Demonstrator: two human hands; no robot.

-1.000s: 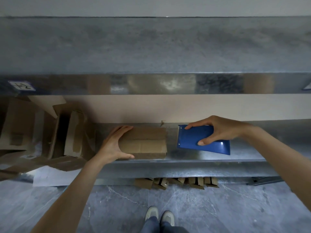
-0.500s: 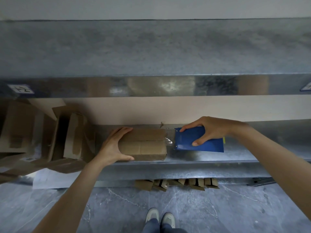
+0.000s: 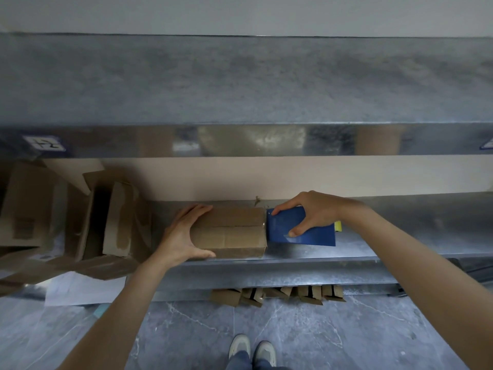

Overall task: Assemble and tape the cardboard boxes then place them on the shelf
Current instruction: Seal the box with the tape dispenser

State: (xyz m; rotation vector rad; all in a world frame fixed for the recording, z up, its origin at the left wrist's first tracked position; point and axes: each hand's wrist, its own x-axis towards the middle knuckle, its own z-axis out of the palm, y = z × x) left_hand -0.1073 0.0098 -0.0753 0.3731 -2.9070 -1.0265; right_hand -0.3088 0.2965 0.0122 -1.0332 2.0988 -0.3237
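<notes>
The cardboard box (image 3: 229,232) lies closed on the middle metal shelf (image 3: 373,247), near its front edge, with its top flaps meeting along a seam that runs left to right. My left hand (image 3: 181,236) cups the box's left end: the fingers (image 3: 196,210) spread over the far top corner and the thumb presses the near lower edge, so the hand is wrapped part-way open around the box rather than closed. My right hand (image 3: 312,212) grips a blue tape dispenser (image 3: 301,231), fingers curled over its top and thumb against its near face, holding it firmly. The dispenser's left edge touches the right end of the box, where a strip of clear tape appears to glint at the seam, though it is too small for me to confirm. A bit of yellow (image 3: 337,226) shows behind the dispenser at my wrist.

To the left on the same shelf stand several opened and flattened cardboard boxes (image 3: 106,217), leaning against one another, with a white sheet (image 3: 80,289) below them. An upper shelf (image 3: 240,84) spans the view above, its front lip bearing a small label (image 3: 44,143) at the left. Under the middle shelf, a row of folded cardboard pieces (image 3: 277,295) pokes out. Below lies a grey marbled floor (image 3: 320,337), where my two shoes (image 3: 252,349) show at the bottom centre.
</notes>
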